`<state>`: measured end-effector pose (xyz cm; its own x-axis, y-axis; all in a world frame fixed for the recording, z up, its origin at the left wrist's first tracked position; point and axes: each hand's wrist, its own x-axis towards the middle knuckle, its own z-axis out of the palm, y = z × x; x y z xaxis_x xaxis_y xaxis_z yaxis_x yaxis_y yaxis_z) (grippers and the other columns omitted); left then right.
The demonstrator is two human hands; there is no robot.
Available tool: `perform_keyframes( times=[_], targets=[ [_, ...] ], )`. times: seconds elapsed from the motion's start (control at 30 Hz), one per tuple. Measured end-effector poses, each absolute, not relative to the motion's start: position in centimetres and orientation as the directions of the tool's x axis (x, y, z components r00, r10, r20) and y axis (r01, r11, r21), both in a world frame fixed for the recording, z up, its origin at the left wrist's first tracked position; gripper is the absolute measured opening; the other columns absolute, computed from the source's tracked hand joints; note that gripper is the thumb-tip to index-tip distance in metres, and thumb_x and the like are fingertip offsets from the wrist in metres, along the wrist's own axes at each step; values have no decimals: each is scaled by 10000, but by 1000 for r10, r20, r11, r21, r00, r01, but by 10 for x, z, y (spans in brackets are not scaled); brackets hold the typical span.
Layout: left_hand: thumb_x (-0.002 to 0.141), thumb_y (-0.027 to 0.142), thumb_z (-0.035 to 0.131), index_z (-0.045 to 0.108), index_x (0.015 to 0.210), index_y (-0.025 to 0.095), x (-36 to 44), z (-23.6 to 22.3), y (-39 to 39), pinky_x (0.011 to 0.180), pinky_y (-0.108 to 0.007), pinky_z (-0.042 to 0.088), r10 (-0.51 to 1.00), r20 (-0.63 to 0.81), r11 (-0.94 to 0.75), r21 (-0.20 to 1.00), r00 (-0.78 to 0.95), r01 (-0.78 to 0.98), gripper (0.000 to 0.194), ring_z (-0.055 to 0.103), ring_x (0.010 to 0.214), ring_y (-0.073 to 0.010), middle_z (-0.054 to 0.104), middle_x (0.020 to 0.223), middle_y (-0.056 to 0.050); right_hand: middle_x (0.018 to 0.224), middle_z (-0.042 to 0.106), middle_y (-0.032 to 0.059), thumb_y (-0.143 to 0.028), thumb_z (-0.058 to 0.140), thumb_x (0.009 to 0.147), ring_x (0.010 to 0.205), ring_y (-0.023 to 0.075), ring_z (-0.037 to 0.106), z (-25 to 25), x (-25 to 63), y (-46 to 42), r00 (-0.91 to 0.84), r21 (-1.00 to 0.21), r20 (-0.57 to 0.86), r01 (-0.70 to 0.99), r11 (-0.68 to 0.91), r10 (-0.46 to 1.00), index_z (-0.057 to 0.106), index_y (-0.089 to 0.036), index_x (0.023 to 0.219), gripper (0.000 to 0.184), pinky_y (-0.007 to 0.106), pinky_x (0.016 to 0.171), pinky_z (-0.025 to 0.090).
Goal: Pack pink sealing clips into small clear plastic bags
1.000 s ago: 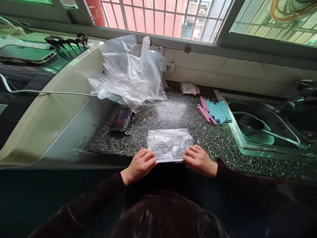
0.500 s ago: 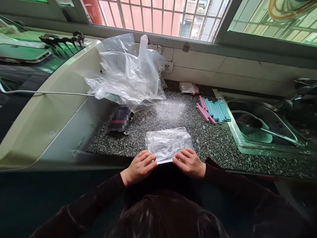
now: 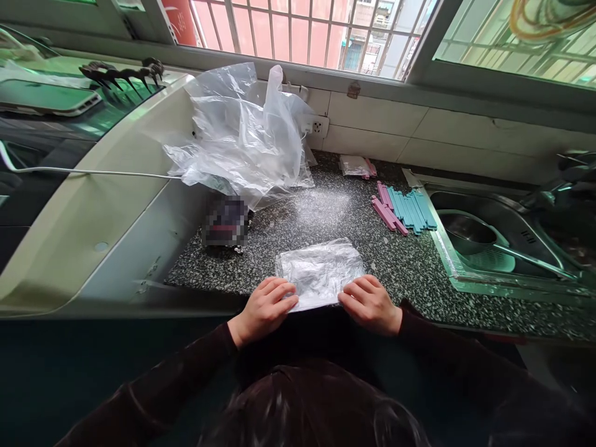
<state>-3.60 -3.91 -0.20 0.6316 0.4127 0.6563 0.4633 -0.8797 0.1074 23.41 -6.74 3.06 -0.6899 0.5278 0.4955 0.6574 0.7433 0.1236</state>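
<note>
A flat, crinkled sheaf of clear plastic bags (image 3: 321, 270) lies near the front edge of the speckled stone counter. My left hand (image 3: 269, 308) grips its near left corner, fingers curled over the edge. At the near right corner my right hand (image 3: 372, 304) is closed on the same plastic, fingers on top. Both thumbs are largely hidden. Whether it is one folded bag or several in a stack, I cannot tell.
A big heap of loose clear plastic (image 3: 251, 136) stands at the back left, behind a blurred dark object (image 3: 227, 222). Pink and turquoise strips (image 3: 412, 211) lie right, beside the sink (image 3: 521, 230). A small clear packet (image 3: 356, 166) rests near the wall.
My right hand has shifted right along the near edge of the plastic, so the hands are farther apart. My left hand stays at its corner. The view has shifted slightly.
</note>
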Motion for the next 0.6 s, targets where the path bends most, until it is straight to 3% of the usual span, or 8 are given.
perform_keyframes(
  times=[0.17,0.4,0.5,0.6],
  targets=[
    [810,119,438,592,876,193,-41,0,-36,763,-334,472,480,657,-866,250,581,433,183,602,853,-173,683,893,-71,887,602,76,-211,530,784,822,191,472,31,256,-55,-648,30,467,692,722,602,599,-166,1002,234,335,747,365],
    [775,93,473,551,992,168,-41,2,-33,805,-345,464,477,646,-878,316,596,360,243,618,832,-161,682,925,-84,776,593,45,-116,516,798,727,141,461,23,269,-38,-593,-126,471,687,716,653,633,-184,786,136,277,683,382],
    [766,145,545,545,1090,147,-45,4,-29,800,-361,457,545,609,-833,311,577,459,325,596,862,-192,666,934,-98,763,595,47,-123,531,788,715,141,462,23,269,-35,-584,-225,439,664,713,683,637,-179,780,120,271,655,389],
    [791,154,530,616,992,164,-49,5,-26,755,-338,453,631,557,-765,331,541,552,219,568,813,-183,648,862,-73,761,598,52,-122,546,764,724,149,474,24,273,-32,-563,-332,396,649,684,726,645,-178,778,114,274,646,402]
  ],
)
